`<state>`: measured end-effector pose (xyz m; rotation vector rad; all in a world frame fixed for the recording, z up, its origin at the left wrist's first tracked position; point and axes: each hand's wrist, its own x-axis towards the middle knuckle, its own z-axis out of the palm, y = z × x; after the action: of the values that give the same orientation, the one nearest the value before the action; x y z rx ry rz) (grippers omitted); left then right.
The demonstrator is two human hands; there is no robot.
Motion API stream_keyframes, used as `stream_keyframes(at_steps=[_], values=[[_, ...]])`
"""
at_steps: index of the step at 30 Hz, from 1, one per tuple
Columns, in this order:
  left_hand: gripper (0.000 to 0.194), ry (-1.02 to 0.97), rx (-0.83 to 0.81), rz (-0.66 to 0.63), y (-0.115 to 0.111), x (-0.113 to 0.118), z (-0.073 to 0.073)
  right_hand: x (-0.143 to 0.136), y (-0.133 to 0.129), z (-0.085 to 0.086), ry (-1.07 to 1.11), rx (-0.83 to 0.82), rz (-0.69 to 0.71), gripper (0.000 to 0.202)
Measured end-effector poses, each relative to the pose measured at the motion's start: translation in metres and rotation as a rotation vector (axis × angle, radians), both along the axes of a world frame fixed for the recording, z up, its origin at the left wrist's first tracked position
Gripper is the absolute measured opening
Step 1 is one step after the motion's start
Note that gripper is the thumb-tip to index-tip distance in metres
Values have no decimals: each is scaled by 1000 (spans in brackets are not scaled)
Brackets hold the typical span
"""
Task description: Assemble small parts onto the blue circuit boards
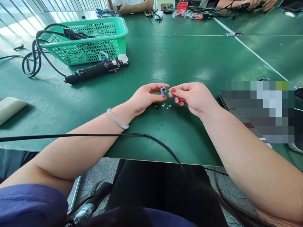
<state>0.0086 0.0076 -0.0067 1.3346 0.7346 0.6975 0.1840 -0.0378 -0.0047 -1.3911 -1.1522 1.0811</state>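
Note:
Between the thumb and fingers of my left hand (146,96) is a small blue-grey plastic part (163,91) with notches in its face. Just right of it, my right hand (189,94) pinches a tiny silvery metal piece (169,92), its tip close to the plastic part; whether they touch I cannot tell. On the table below my fingers lie a small dark piece (156,107), a tiny light metal piece (163,105) and a thin rectangular metal frame (169,107).
A green basket (94,47) with cables and a black electric screwdriver (94,71) stand at the left back. One black cable (71,135) crosses over my left forearm. A grey flat object (241,110), partly blurred, lies at right. Other people's hands (257,3) work across the green table (170,60).

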Motion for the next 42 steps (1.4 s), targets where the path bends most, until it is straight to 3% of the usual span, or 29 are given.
stream_keyframes(at_steps=[7,21,26,37,42], values=[[46,23,66,-51,3,-1,-6,-3,-2,-4,-138,69,-74,33],[47,57,125,-46,3,0,-5,-6,-7,2,-647,290,-103,16],[45,72,160,-65,0,0,-3,-8,-8,4,-676,298,-95,17],[34,27,69,-54,-4,-2,4,-9,-10,4,-667,338,-44,22],[32,43,61,7,-4,-1,8,-7,-7,2,-624,255,-28,30]])
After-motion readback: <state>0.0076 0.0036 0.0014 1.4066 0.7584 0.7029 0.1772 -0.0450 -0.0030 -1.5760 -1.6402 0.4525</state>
